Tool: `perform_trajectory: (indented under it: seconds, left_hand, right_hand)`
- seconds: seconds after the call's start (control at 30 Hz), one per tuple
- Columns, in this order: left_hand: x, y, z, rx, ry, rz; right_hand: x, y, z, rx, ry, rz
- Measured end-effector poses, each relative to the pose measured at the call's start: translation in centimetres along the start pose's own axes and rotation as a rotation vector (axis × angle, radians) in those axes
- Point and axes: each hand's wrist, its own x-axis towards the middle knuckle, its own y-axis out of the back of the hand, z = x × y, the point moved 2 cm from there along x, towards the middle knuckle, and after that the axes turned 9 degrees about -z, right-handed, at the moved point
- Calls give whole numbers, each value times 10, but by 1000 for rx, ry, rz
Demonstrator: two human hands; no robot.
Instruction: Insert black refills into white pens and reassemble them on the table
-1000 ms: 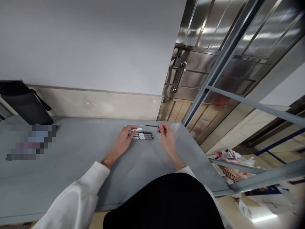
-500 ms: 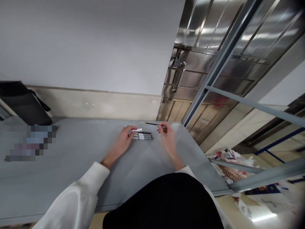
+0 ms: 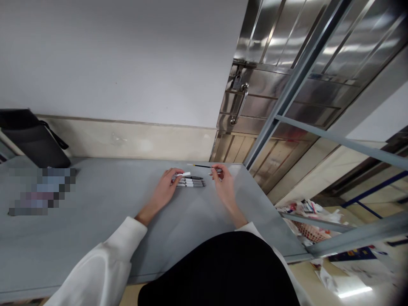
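My left hand (image 3: 167, 185) is closed on a white pen barrel (image 3: 186, 174), whose end sticks out to the right past the fingertips. Closed in a pinch, my right hand (image 3: 223, 180) holds a thin dark pen refill (image 3: 203, 166) that points left, with a yellowish band near its clear end. Some small grey and white part also shows at the right fingers, too small to make out. Between the hands several white and grey pens (image 3: 193, 183) lie side by side on the grey table (image 3: 108, 229). The left fingers hide their left ends.
A dark case with a strap (image 3: 38, 140) stands at the table's back left, beside a blurred-out item (image 3: 43, 193). A metal frame post (image 3: 277, 114) rises at the right corner, before a metal door (image 3: 255, 97). A pink basket (image 3: 309, 231) sits lower right.
Both hands keep nearly the same place and grip. The view has shifted very slightly.
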Motion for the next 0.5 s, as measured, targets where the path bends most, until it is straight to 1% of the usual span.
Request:
perform_trajectory:
  seconds: [0.2,0.37,0.5]
  left_hand:
    - [0,0,1,-1,-4,-6]
    - [0,0,-2,-13,-5,-6]
    - [0,-1,-4,-18,-25,2]
  right_hand:
    - [0,0,3,-19,23,-63]
    - [0,1,4,-79,12,-59]
    - [-1,2,-1,-113,-15,-54]
